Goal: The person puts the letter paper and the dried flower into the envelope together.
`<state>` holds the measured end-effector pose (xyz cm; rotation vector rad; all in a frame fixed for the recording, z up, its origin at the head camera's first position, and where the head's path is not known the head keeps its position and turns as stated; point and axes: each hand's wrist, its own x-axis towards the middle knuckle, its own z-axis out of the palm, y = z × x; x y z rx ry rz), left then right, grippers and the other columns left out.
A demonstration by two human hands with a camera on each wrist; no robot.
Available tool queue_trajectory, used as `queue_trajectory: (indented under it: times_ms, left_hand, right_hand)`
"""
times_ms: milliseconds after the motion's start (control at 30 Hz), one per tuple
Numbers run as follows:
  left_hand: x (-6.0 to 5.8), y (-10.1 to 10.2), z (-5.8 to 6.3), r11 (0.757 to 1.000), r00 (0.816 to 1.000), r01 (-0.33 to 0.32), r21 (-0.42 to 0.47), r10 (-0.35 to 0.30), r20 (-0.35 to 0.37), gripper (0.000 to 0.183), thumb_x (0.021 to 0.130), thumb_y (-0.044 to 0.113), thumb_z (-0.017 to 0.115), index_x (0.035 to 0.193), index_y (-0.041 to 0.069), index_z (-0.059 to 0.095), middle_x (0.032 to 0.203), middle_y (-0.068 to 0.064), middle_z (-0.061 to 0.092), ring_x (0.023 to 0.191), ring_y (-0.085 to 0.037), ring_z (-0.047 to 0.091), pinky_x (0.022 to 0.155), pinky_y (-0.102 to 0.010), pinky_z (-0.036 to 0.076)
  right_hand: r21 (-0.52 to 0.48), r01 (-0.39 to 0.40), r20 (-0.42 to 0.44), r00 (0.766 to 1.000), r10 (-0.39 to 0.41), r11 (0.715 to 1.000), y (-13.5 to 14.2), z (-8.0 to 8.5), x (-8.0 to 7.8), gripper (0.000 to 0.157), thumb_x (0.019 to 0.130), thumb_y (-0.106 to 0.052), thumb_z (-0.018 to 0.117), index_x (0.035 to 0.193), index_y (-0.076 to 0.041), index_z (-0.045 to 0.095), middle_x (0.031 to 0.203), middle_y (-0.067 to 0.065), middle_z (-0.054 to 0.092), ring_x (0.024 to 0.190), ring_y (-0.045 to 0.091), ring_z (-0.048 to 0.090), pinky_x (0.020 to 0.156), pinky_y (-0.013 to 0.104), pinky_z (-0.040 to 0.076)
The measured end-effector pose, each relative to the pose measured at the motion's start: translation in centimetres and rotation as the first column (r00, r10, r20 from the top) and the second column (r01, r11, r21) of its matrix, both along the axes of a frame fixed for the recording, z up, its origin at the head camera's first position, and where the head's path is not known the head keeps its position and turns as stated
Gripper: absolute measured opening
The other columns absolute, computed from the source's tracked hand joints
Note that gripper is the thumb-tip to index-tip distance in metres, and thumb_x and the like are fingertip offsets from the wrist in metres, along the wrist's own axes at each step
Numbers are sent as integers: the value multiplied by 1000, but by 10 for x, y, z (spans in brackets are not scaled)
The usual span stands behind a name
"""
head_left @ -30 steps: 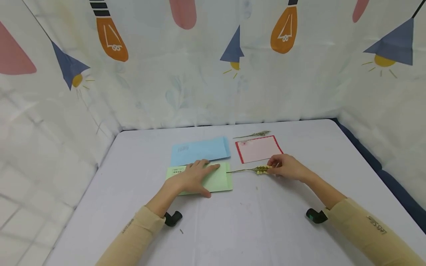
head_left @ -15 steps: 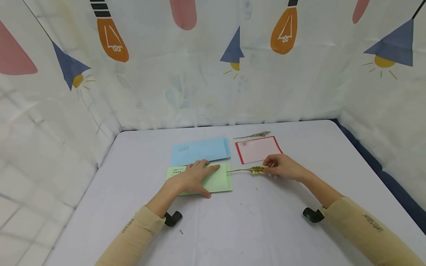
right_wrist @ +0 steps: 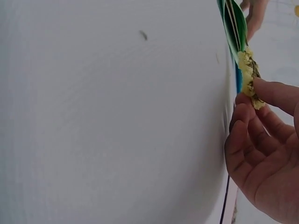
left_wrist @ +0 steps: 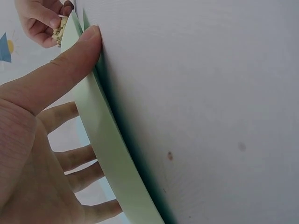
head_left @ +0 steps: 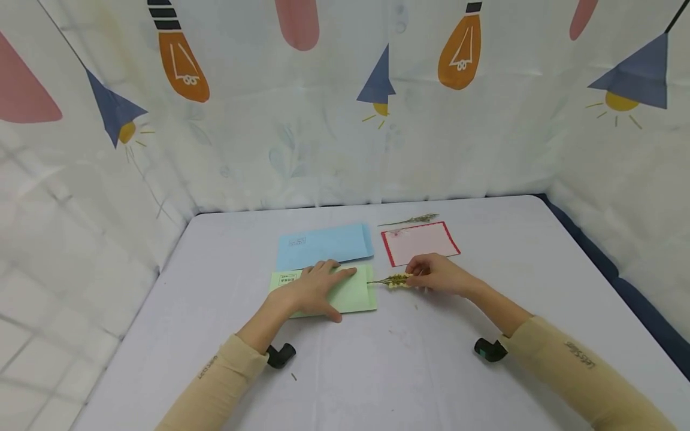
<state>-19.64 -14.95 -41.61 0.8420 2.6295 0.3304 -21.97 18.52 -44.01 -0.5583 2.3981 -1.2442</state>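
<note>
My left hand point(head_left: 311, 290) rests with spread fingers on a light green envelope point(head_left: 353, 294), its thumb at the near edge. At the envelope's right end, my right hand point(head_left: 443, 276) pinches a dried flower sprig point(head_left: 398, 280) by its small yellow blossoms. The sprig's stem runs left into the envelope's end, where the rest of it is hidden. In the right wrist view the envelope's mouth point(right_wrist: 233, 28) gapes, and the blossoms point(right_wrist: 247, 70) lie just outside it, between thumb and fingers.
A blue envelope point(head_left: 323, 245) lies just behind the green one. To its right is a pink card point(head_left: 420, 242) with a red border, and behind that a second dried sprig point(head_left: 412, 219). Small crumbs lie on the white tabletop point(head_left: 366, 377).
My right hand has moved left with the flower sprig, so less stem shows outside the green envelope. The left hand has stayed in place.
</note>
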Motion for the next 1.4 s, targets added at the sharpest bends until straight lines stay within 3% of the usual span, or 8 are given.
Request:
queue_trajectory:
  times_ms: [667, 1167, 1400]
  left_hand:
    - [2, 1, 1, 1000, 1000, -10, -13, 10, 5, 101, 81, 43, 89, 163, 25, 33, 161, -17, 28, 147, -39, 28, 113, -63, 26]
    - [0, 3, -1, 999, 1000, -19, -36, 19, -3, 102, 80, 45, 89, 163, 27, 32, 161, -15, 29, 147, -37, 28, 114, -61, 26]
    - [0, 3, -1, 999, 1000, -23, -37, 23, 2, 102, 80, 45, 89, 163, 28, 32, 162, -15, 28, 148, -37, 27, 115, -61, 25]
  right_hand:
    - [12, -68, -31, 997, 68, 998, -30, 1, 4, 19, 95, -16, 75, 109, -3, 71, 91, 2, 69, 74, 20, 61, 64, 34, 54]
    - [-4, -94, 2, 996, 94, 996, -44, 0, 6, 20, 99, -15, 70, 115, -4, 73, 98, 1, 71, 79, 18, 61, 69, 32, 55]
    - [-6, -70, -6, 998, 70, 998, -50, 2, 8, 18, 97, -12, 72, 113, -4, 72, 91, 2, 70, 74, 20, 60, 67, 33, 54]
